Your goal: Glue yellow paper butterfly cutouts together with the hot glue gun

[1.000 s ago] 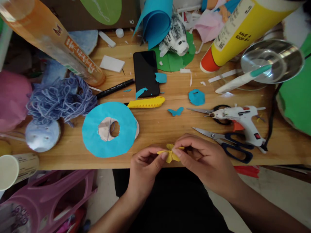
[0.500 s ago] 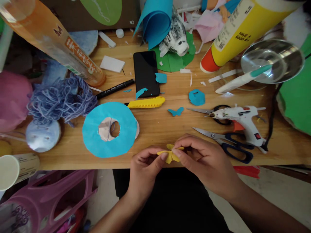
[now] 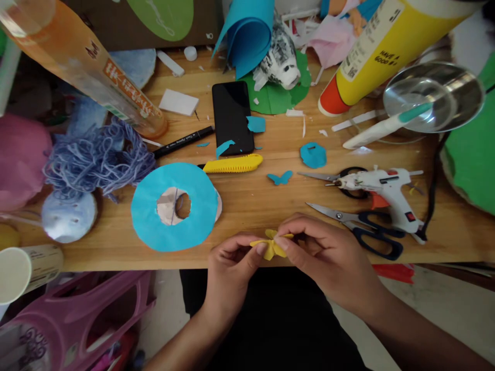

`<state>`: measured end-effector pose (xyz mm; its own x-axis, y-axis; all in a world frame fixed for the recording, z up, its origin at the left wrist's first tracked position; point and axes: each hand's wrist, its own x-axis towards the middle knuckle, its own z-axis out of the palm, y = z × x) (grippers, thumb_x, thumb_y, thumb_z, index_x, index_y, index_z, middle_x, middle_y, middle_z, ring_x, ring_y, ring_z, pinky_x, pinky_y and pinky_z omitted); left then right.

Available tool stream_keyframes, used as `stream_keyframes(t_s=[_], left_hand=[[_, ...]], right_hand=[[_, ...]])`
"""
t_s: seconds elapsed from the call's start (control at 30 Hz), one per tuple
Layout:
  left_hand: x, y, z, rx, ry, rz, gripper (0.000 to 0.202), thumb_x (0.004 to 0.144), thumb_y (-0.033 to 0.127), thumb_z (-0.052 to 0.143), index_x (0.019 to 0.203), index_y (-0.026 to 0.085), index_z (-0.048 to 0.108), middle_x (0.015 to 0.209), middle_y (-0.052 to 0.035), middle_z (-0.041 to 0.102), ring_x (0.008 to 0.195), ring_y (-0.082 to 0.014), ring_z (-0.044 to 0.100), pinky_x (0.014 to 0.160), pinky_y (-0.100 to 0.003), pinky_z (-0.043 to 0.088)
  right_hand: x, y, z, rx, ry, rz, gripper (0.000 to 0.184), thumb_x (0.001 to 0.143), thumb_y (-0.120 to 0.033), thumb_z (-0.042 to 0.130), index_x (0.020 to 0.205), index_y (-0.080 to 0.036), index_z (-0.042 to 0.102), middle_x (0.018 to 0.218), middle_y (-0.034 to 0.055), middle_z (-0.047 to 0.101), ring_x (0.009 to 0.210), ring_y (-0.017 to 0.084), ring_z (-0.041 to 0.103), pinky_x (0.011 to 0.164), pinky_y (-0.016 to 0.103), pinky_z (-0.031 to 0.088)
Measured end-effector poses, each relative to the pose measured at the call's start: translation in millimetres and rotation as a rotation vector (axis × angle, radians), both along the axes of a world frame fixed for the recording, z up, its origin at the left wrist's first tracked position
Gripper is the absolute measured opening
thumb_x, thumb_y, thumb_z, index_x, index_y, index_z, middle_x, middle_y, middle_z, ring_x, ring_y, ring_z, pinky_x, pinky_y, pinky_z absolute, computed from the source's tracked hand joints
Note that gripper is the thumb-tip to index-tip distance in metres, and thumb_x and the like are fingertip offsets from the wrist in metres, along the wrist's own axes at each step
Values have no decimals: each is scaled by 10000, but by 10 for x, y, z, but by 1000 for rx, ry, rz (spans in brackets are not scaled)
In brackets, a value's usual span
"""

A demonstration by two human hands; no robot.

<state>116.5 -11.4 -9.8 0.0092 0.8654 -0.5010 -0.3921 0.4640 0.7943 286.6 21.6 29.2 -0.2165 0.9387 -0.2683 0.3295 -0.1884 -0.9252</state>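
Note:
A small yellow paper flower (image 3: pixel 272 248) is pinched between both my hands at the table's front edge. My left hand (image 3: pixel 234 265) grips a petal on its left side between thumb and fingertips. On the other side, my right hand (image 3: pixel 327 255) pinches a right-hand petal; the fingertips partly cover it. Beyond the hands lie a blue paper butterfly shape (image 3: pixel 280 178) and a blue paper piece with a slit (image 3: pixel 313 156). To the left rests a blue paper ring (image 3: pixel 150 226), with a pale disc partly showing beneath it.
Scissors (image 3: pixel 359 226) and a white glue gun (image 3: pixel 386 185) lie at right. A yellow cutter (image 3: pixel 234 164) and a black phone (image 3: pixel 232 113) sit mid-table. An orange bottle (image 3: pixel 100 72), blue yarn (image 3: pixel 96 157) and a paper cup (image 3: pixel 31 273) stand or lie at left; a yellow canister (image 3: pixel 371 56) leans at back right.

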Motion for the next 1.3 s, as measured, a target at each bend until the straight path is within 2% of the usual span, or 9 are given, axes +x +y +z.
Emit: stream_keyframes(t_s=[1.0,1.3], left_hand=[[12,-16,-18,28,26,34,46,798,252,824,835,256,798,795,33,771,735,-63,685,726,-129,541],[25,-20,0,22,42,37,46,790,252,826,826,242,799,796,13,774,737,-89,691,726,-160,553]], right_hand=[[-11,7,12,9,-4,-5,54,929,-281,648,893,-256,679,801,-42,646,662,80,569,560,200,440],[-10,10,22,21,-12,-15,73,926,-295,646,886,-247,683,797,-28,653,657,97,580,561,216,451]])
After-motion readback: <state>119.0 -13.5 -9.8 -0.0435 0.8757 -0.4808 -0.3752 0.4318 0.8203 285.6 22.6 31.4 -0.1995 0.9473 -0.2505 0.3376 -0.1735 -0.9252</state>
